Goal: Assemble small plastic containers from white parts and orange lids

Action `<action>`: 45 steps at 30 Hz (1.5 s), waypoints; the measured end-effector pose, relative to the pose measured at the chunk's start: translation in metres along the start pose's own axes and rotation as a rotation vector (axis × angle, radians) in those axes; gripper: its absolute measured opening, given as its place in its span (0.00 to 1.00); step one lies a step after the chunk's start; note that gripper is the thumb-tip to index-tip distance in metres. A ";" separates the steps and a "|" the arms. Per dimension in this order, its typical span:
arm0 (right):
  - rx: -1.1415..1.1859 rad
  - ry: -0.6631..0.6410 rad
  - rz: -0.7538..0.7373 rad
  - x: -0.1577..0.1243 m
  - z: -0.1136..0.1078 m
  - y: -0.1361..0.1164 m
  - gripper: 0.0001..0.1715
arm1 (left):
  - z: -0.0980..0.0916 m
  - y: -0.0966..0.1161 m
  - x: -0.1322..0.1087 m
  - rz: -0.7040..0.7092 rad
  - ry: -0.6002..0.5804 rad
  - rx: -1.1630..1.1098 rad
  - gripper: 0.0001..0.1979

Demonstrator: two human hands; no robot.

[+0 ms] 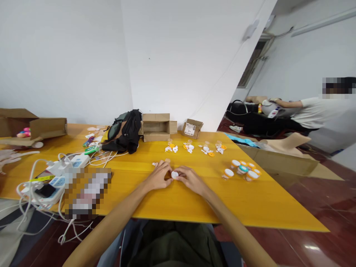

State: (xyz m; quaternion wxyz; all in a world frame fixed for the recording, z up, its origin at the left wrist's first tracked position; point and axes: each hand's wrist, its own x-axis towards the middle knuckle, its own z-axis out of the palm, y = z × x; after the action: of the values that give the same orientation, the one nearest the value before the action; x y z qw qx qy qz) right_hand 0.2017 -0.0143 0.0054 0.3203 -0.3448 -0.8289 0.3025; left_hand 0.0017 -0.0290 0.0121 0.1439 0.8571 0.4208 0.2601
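Both hands meet over the middle of the yellow table (pixel 161 200). Between their fingertips is a small round white piece (pixel 174 174). My left hand (pixel 159 175) curls round its left side, thumb and fingers bent in on it. On the other side, my right hand (pixel 190 178) pinches the piece's edge. Just beyond my left hand lie a small white part (pixel 154 164) and a pale round piece (pixel 167 160). Several jars with orange lids (pixel 228 173) and one with a teal lid (pixel 243 169) stand to the right.
Small groups of white parts (pixel 190 148) lie farther back. Behind them stand an open cardboard box (pixel 156 128) and a smaller box (pixel 192 128). A backpack (pixel 125 129), power strips (pixel 57 183) and cables are on the left. A person (pixel 317 111) sits at far right.
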 end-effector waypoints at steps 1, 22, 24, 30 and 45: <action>-0.005 -0.008 -0.001 0.000 -0.001 -0.001 0.07 | 0.000 0.000 0.000 -0.001 0.000 -0.003 0.07; -0.035 -0.189 -0.008 0.011 -0.020 -0.011 0.11 | -0.001 0.001 0.000 -0.018 -0.011 0.015 0.07; -0.024 -0.188 0.002 0.011 -0.020 -0.011 0.10 | -0.001 0.002 0.000 -0.016 -0.006 0.018 0.07; -0.023 -0.142 0.024 0.009 -0.015 -0.006 0.09 | -0.001 0.003 0.000 0.001 0.009 0.014 0.07; -0.049 -0.058 0.042 0.003 -0.008 -0.003 0.08 | -0.002 0.003 0.001 0.009 0.012 -0.001 0.07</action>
State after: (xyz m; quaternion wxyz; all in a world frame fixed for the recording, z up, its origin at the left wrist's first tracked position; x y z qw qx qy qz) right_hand 0.2048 -0.0111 0.0131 0.2814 -0.3609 -0.8376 0.2984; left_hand 0.0029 -0.0299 0.0151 0.1406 0.8573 0.4177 0.2660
